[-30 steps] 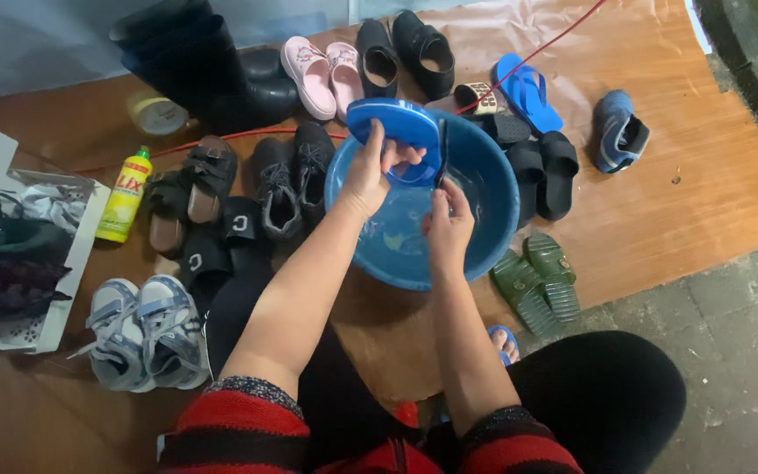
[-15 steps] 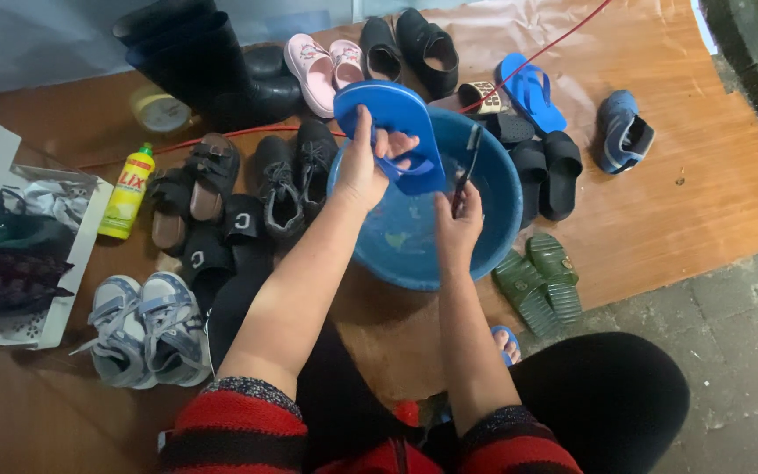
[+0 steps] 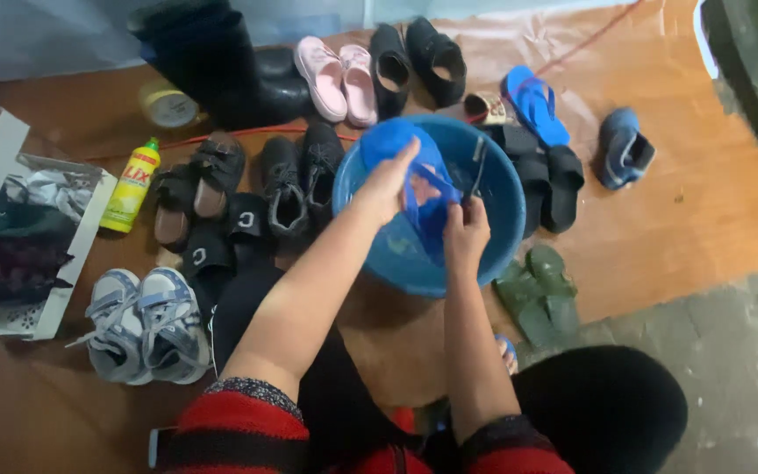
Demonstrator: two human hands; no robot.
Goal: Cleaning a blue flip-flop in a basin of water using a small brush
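Left hand (image 3: 388, 186) grips a blue flip-flop (image 3: 410, 162), fingers closed around its edge, held tilted over the blue plastic basin (image 3: 502, 189). Right hand (image 3: 467, 233) is closed around a thin dark brush handle (image 3: 477, 171) that sticks up just beside the flip-flop's strap side; bristle end blurred, cannot tell if it touches the sole. Both hands sit over the basin's middle, close together. Basin rests on brown sheet flooring, ringed by footwear: matching blue flip-flop (image 3: 532, 104) behind it, black slides (image 3: 554, 180) to its right, green jelly sandals (image 3: 539, 290) at its near right, black sneakers (image 3: 300, 180) touching its left rim. Further left brown-black strap sandals (image 3: 195, 180), a yellow dish soap bottle (image 3: 132, 186) lying near them, grey-white kids' sneakers (image 3: 138, 323) closer to the person. Back row: black rubber boots (image 3: 221, 61), pink shoes (image 3: 341, 77), black leather shoes (image 3: 418, 57). A blue-grey shoe (image 3: 623, 147) lies well apart on the right. White cardboard box (image 3: 10, 241) with cloth at far left. Frame slightly motion-blurred.
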